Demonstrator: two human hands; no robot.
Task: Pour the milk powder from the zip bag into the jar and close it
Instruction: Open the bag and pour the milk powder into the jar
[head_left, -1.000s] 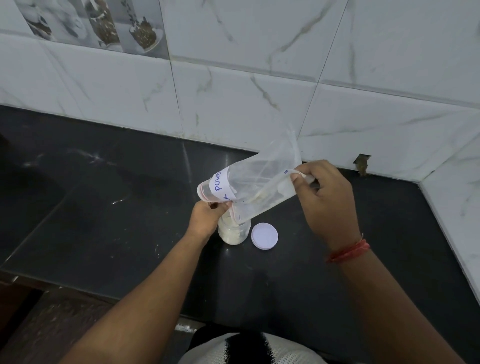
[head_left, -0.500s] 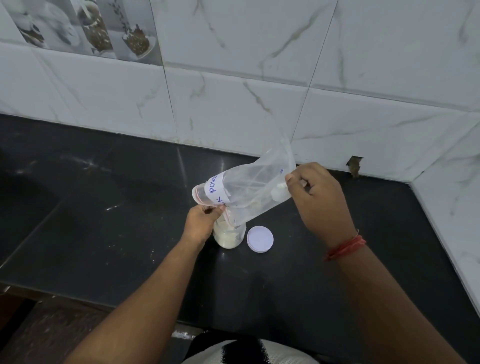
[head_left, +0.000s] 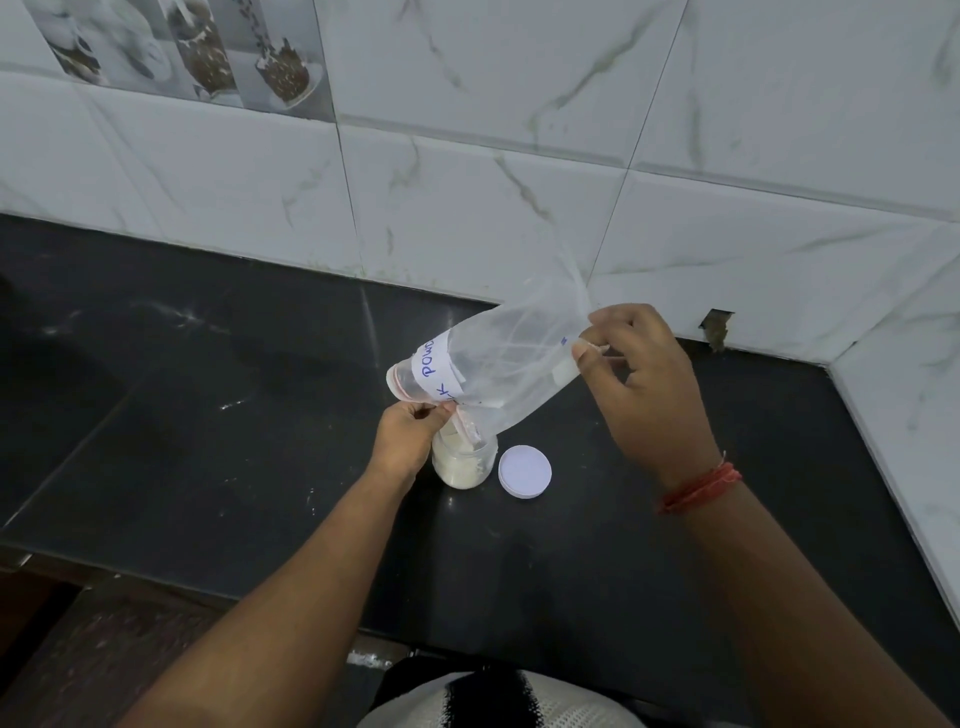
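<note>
A clear zip bag (head_left: 498, 364) with a white handwritten label is held tilted, mouth down, over a small clear jar (head_left: 464, 464) holding pale milk powder. My left hand (head_left: 408, 434) pinches the bag's open mouth right at the jar's rim. My right hand (head_left: 641, 379) grips the bag's raised bottom corner, up and to the right. The bag looks nearly empty, with traces of powder inside. The jar's round white lid (head_left: 524, 472) lies flat on the counter just right of the jar.
The jar stands on a black stone counter (head_left: 208, 415) with a white marble-tiled wall (head_left: 467, 208) behind and a side wall at the right. The counter's front edge runs along the bottom, close to my body.
The bag stays tipped over the jar with both hands holding it. My right hand has shifted its pinch slightly along the bag's bottom edge; the camera moved a little.
</note>
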